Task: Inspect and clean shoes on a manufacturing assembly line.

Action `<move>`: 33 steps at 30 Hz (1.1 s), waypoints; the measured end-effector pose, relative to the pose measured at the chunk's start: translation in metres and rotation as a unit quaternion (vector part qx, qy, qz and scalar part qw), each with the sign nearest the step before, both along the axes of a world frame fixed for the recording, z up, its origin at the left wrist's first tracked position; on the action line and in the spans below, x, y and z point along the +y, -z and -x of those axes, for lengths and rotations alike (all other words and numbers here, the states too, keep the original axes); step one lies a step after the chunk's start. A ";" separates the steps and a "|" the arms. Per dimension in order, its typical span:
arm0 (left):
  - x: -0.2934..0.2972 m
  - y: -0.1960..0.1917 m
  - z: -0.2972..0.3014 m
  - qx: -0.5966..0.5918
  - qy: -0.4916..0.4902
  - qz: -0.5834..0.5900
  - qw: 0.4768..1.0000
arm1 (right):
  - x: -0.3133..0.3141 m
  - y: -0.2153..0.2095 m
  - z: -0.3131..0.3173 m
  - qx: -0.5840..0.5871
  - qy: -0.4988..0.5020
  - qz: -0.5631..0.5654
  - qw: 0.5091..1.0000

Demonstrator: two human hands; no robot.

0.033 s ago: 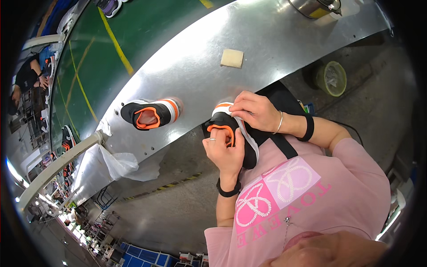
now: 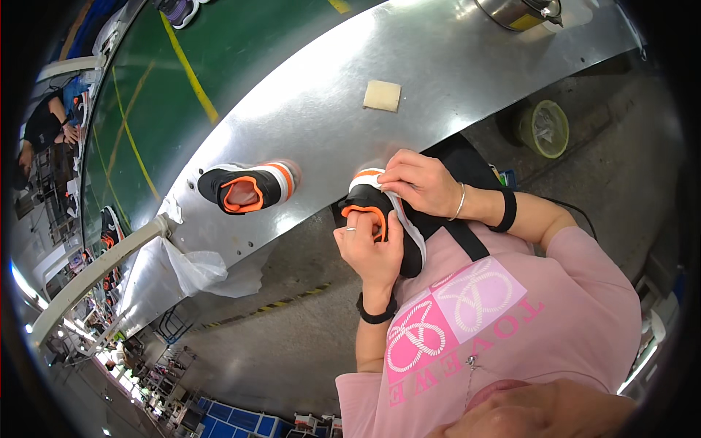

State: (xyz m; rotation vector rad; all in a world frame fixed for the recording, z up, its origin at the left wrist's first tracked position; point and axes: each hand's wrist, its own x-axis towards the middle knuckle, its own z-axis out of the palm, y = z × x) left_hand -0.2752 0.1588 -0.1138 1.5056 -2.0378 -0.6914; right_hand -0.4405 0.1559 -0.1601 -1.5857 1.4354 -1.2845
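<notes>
Nothing seemingly moved, both hands [image 2: 394,219] same grip on shoe [image 2: 380,219]

I see my left hand [image 2: 369,248] and right hand [image 2: 418,184] gripping a black-orange shoe [image 2: 380,219] at the table [image 2: 453,80] edge; a second shoe [image 2: 248,187] lies left of it, a pad [image 2: 382,95] beyond.

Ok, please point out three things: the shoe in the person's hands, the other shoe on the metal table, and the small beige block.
Held shoe [image 2: 365,201], head view: black upper beside the orange collar.
Second shoe [image 2: 244,191], head view: orange lining of its opening.
Beige block [image 2: 382,95], head view: middle of its top face.
</notes>
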 end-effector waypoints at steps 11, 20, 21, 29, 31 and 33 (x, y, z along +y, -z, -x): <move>-0.001 0.003 0.007 -0.052 0.002 0.024 0.998 | -0.033 -0.005 -0.003 0.002 -0.024 -0.058 0.998; -0.006 0.002 0.007 -0.043 0.009 0.025 0.999 | -0.030 -0.013 0.004 -0.005 -0.040 -0.077 0.996; -0.005 0.005 0.006 -0.036 0.007 0.025 0.999 | -0.037 -0.012 0.000 -0.012 -0.049 -0.068 0.996; -0.005 0.004 0.005 -0.014 0.010 0.005 1.000 | -0.026 -0.009 0.006 0.002 -0.046 -0.046 0.998; -0.006 0.004 0.004 -0.011 0.016 0.010 1.000 | -0.018 -0.014 0.010 0.033 -0.039 -0.075 0.996; -0.004 0.004 0.001 -0.020 0.012 0.006 1.000 | -0.025 -0.013 0.006 0.012 -0.043 -0.072 0.996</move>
